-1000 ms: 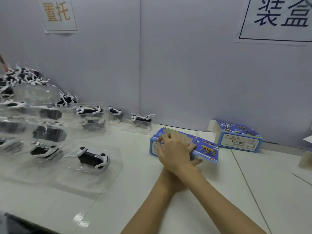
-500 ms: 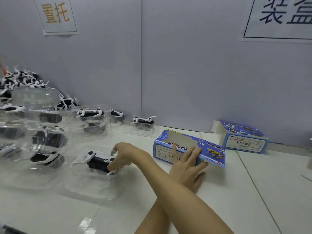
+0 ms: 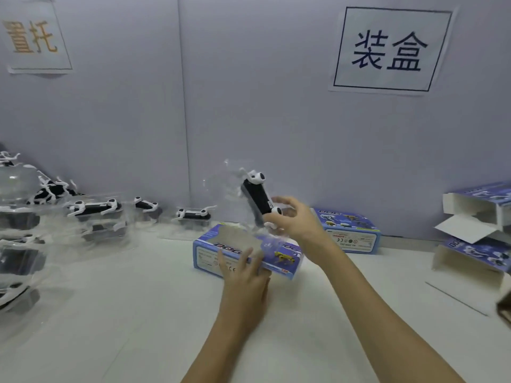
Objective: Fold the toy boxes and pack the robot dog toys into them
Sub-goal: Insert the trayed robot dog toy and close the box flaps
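a clear plastic tray, blurred by motion, is barely legible around the black-and-white robot dog toy that the right hand pinches in the air above the blue toy box. the left hand lies with fingers spread on the box's near face, hiding part of its print. the box sits on the white table. a second blue box stands behind; two opened boxes are cut off at right. the trayed dogs at left blur together, too merged to count.
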The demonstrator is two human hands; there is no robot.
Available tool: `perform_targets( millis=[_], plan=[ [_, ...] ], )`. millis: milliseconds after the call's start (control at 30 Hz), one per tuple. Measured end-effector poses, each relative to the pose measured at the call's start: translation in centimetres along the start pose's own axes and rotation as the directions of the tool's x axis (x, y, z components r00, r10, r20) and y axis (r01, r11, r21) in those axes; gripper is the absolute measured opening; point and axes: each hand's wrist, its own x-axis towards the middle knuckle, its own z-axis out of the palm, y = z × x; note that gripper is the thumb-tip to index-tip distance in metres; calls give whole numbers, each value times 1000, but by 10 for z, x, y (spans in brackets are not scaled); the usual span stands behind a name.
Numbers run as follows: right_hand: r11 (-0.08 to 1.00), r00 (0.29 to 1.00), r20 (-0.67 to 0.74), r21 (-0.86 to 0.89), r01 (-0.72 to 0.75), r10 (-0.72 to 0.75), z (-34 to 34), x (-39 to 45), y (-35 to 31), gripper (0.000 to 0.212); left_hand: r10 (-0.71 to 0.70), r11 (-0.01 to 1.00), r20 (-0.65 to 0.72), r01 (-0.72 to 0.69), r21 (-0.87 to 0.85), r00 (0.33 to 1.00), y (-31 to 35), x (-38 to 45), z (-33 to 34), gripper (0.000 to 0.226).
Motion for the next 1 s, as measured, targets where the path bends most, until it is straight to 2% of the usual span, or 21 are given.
perform_targets(
  millis=[133, 233, 300, 433, 600, 667, 700, 767, 833, 900, 1000],
  plan=[
    [995, 989, -112, 18, -99, 100, -71, -22, 36, 46, -138, 988, -86, 131, -85, 987, -11, -1, -3, 29],
    [980, 968, -183, -67, -187, 172, -94, -39, 69, 48, -172, 975, -216, 136, -175, 961, -14, 1, -2, 30],
    [967, 949, -239, -98, -235, 206, -99, -47, 84, 47, -215, 959, -244, 156, -237, 946, -16, 2, 0, 30],
    [966, 933, -300, -106, -238, 197, -110, -50, 92, 44, -255, 930, -243, 169, -326, 936, -21, 2, 1, 39],
    [951, 939, -299, -203, -234, 167, -120, -51, 91, 44, -215, 937, -273, 120, -327, 937, -25, 3, 0, 30],
    [949, 926, -328, -183, -256, 186, -121, -52, 94, 46, -215, 930, -278, 109, -350, 936, -27, 2, -1, 40],
    [951, 914, -354, -154, -268, 200, -122, -52, 96, 48, -234, 903, -261, 109, -416, 937, -27, 2, -2, 51],
    [948, 894, -391, -130, -291, 221, -127, -54, 97, 50, -266, 798, -165, 121, -590, 950, -29, 0, -3, 71],
    [943, 906, -333, -112, -312, 260, -131, -59, 94, 47, -236, 736, -52, 143, -662, 970, -29, -1, -4, 84],
    [941, 934, -215, -123, -316, 286, -132, -65, 90, 47, -214, 724, -7, 154, -673, 977, -29, -2, -4, 87],
    [918, 966, -45, -301, -257, 256, -129, -74, 80, 53, -201, 731, 10, 157, -664, 980, -28, -1, -6, 88]
  ],
)
